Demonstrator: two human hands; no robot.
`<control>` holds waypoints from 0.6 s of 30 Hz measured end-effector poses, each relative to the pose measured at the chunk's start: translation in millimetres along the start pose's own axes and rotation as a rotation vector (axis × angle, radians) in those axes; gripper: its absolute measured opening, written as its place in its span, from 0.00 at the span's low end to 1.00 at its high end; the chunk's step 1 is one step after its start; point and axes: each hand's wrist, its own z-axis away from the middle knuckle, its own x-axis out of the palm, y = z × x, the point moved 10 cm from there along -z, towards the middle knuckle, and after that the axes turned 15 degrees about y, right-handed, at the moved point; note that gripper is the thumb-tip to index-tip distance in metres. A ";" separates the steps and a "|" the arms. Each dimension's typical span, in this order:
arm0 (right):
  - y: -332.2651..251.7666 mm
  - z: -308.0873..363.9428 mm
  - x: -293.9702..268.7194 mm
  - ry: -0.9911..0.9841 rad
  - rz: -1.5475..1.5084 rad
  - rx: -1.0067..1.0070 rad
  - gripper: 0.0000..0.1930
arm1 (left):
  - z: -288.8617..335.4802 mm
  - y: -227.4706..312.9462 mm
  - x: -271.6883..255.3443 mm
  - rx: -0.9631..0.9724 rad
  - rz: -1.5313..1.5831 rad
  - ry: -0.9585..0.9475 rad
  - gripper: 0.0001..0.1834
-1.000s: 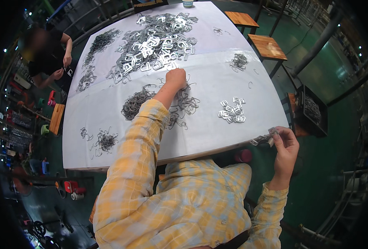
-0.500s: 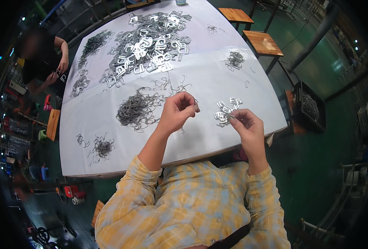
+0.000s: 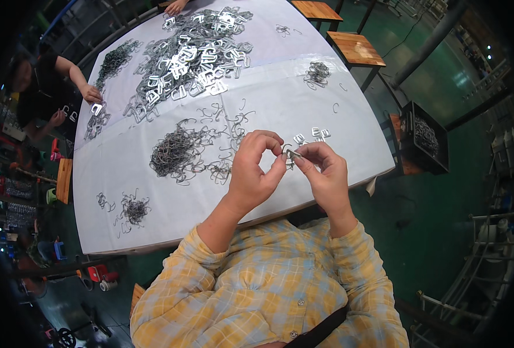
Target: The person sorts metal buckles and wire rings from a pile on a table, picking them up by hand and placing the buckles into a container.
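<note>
Green floor (image 3: 419,243) ran around a big white-covered table (image 3: 355,136) in what looked like a dim workshop. Someone in black (image 3: 42,95) was well off to the left of the fingers, and another hand (image 3: 177,7) showed way beyond them at the far edge.

So, head view: the left hand (image 3: 254,169) and right hand (image 3: 329,175) were both pinched, thumbs in against the forefingers, gripping a small metal piece (image 3: 292,154) between them. It sat right at the fingertips, touching both sets, and looked held just above the near part of the table, not tucked into either palm. Fingers covered a lot of it; I could make out some curved wire but couldn't tell if it was one part or two hooked together.

Handling-wise, my guess was super light, pretty stiff, kinda slick being bare metal, and not really fragile. Probably wanted a fingertip pinch on a straighter or flatter bit, since a thin curve would likely roll between the fingers.

As for the rest, a few silver buckles (image 3: 316,132) lay just beyond the right fingers, a tangled pile of wire hooks (image 3: 173,152) sat left of the left fingers, and a heap of shiny metal buckles (image 3: 193,64) spread well beyond both. Far right of the fingers was a black crate (image 3: 422,139) of metal bits.
</note>
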 end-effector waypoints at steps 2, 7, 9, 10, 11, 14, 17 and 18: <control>-6.4 0.0 0.5 0.011 0.058 -0.062 0.04 | 1.7 1.4 0.2 0.006 -0.011 0.010 0.06; -21.3 5.7 2.4 0.029 0.237 -0.255 0.04 | 4.3 12.7 2.4 0.080 0.012 0.039 0.06; -22.1 6.3 1.6 0.023 0.225 -0.267 0.04 | 5.9 10.0 5.3 0.043 0.035 0.009 0.06; -22.9 5.7 1.2 0.026 0.218 -0.273 0.04 | 7.8 6.5 7.4 0.003 0.066 -0.031 0.05; -23.1 5.3 0.8 0.012 0.199 -0.275 0.04 | 9.9 5.1 8.0 -0.007 0.076 -0.048 0.05; -6.9 -1.9 -11.7 0.024 0.216 -0.276 0.05 | 10.5 4.1 2.0 0.009 0.057 -0.053 0.06; 33.1 -13.6 -38.3 0.097 0.253 -0.171 0.07 | 9.3 2.3 -8.5 0.018 0.106 -0.002 0.07; 49.8 -17.4 -53.0 0.151 0.291 -0.124 0.08 | 8.5 2.0 -9.8 0.020 0.116 -0.010 0.07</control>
